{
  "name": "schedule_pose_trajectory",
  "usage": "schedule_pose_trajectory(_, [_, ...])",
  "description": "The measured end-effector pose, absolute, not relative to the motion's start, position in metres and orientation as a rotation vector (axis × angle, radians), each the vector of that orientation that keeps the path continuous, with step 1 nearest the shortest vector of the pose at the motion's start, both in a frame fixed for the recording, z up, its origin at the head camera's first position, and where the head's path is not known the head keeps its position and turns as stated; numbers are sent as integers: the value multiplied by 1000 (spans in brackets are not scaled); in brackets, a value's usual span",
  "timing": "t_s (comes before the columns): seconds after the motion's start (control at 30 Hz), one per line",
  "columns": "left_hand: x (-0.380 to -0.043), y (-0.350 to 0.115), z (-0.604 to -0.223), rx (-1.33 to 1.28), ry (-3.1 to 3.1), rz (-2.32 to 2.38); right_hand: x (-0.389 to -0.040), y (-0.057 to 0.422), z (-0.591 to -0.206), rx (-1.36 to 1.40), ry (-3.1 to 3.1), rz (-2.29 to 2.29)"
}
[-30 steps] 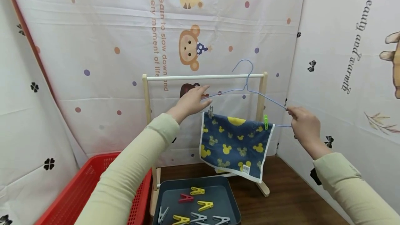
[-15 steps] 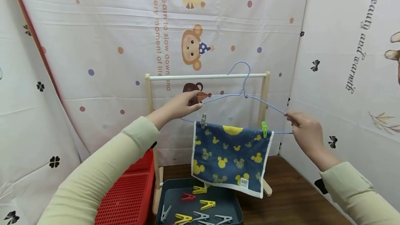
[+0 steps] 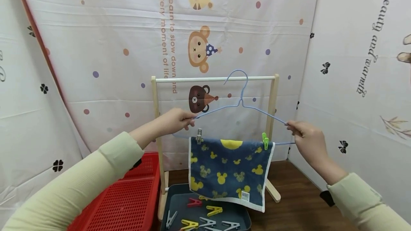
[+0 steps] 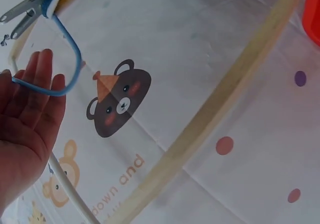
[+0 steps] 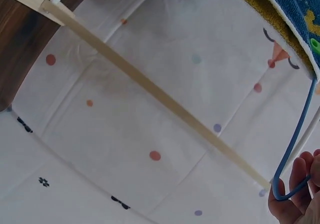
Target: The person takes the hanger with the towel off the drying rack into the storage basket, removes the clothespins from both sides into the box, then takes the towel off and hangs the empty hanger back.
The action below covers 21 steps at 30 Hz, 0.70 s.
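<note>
Both hands hold a blue wire clothes hanger [image 3: 242,99] by its sloping shoulders. The left hand [image 3: 173,121] pinches the left shoulder between thumb and fingers; the right hand [image 3: 309,139] grips the right one. A small blue towel [image 3: 229,174] with yellow mouse-head shapes and white edging hangs from the hanger's lower bar. A grey clothespin [image 3: 199,136] clips its left top corner, a green clothespin [image 3: 265,142] its right. The hook overlaps the top rail in the head view. In the left wrist view the hanger's bent end [image 4: 79,61] passes across the fingers.
Behind the towel stands a wooden rack with a white top rail [image 3: 192,80]. Below is a dark tray [image 3: 248,220] with several yellow, grey and red clothespins. A red plastic basket [image 3: 123,202] stands at left, on a brown tabletop [image 3: 298,195]. Printed cloth walls surround it.
The left hand has moved left and down and gone from open fingers by the hanger to pinching its left shoulder. Hanger and towel have shifted left and lower; the right hand still grips.
</note>
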<state>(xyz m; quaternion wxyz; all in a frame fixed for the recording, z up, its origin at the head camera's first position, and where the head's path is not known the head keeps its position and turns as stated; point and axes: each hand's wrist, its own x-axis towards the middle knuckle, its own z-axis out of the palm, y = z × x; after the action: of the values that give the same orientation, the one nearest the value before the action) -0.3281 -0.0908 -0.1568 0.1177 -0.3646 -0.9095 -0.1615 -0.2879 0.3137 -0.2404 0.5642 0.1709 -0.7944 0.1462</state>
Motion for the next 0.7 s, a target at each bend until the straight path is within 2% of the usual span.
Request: schedule_pose_trajectory(0.7, [-292, -137, -173, -932, -2369, -564, -265, 272, -228, 512, -1897, 438])
